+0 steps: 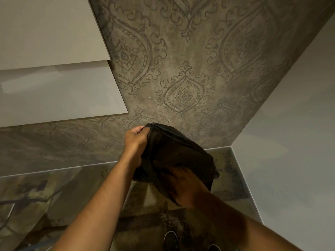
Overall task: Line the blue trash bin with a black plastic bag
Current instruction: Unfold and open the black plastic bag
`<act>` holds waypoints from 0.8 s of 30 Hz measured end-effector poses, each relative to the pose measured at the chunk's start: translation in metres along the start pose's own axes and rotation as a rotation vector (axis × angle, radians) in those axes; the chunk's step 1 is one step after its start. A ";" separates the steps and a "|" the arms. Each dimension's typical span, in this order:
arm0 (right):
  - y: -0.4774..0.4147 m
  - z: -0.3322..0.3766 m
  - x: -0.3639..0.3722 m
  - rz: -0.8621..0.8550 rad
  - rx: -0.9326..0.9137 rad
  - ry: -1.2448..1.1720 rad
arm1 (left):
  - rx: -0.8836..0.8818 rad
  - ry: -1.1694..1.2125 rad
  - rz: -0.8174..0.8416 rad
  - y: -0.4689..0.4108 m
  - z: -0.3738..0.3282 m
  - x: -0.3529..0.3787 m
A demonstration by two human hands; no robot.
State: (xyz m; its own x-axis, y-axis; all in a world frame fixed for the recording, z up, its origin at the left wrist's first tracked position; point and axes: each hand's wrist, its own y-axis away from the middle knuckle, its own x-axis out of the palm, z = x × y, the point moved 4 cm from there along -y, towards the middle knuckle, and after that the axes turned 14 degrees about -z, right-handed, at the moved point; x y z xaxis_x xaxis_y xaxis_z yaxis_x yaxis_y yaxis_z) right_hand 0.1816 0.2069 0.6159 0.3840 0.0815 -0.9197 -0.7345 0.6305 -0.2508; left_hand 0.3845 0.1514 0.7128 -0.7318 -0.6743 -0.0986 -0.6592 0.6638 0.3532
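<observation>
A black plastic bag [174, 151] hangs in the air in front of me, near a patterned wall. My left hand [135, 142] pinches its upper left edge with closed fingers. My right hand [181, 185] is pushed inside the bag, its fingers showing dimly through the thin plastic. The bag bulges around that hand. No blue trash bin is in view.
A grey-brown ornamented wall [181, 69] stands straight ahead. It meets a plain pale wall [290, 133] in a corner on the right. Pale cabinet panels [50, 51] jut out at upper left. Mottled floor tiles [145, 223] and a dark shoe [171, 240] lie below.
</observation>
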 end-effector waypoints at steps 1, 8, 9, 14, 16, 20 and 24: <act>0.006 -0.004 0.009 0.092 0.001 0.033 | -0.006 0.012 -0.009 -0.002 -0.002 -0.001; 0.038 -0.029 0.048 0.542 0.353 0.027 | 0.000 0.035 -0.056 -0.019 -0.007 -0.007; 0.032 -0.030 0.045 0.536 0.337 0.030 | 0.002 0.028 -0.048 -0.020 -0.007 -0.007; -0.025 -0.017 -0.006 -0.052 0.095 -0.075 | 0.017 -0.033 0.082 -0.013 -0.002 0.003; -0.046 -0.021 -0.015 -0.033 0.117 -0.091 | 0.036 -0.110 0.104 -0.014 0.000 0.007; -0.062 -0.068 -0.019 0.093 0.399 0.013 | 0.071 -0.121 0.093 -0.021 0.001 0.006; -0.044 -0.075 -0.036 -0.211 0.290 -0.034 | 0.069 -0.154 0.066 -0.029 0.007 0.006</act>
State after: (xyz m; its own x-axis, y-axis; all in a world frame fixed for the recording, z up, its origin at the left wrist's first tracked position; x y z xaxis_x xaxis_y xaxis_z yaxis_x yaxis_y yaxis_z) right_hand 0.1581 0.1182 0.6374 0.5322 -0.0515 -0.8450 -0.4495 0.8286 -0.3337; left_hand 0.3978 0.1302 0.6951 -0.7882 -0.5746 -0.2204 -0.6153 0.7291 0.2997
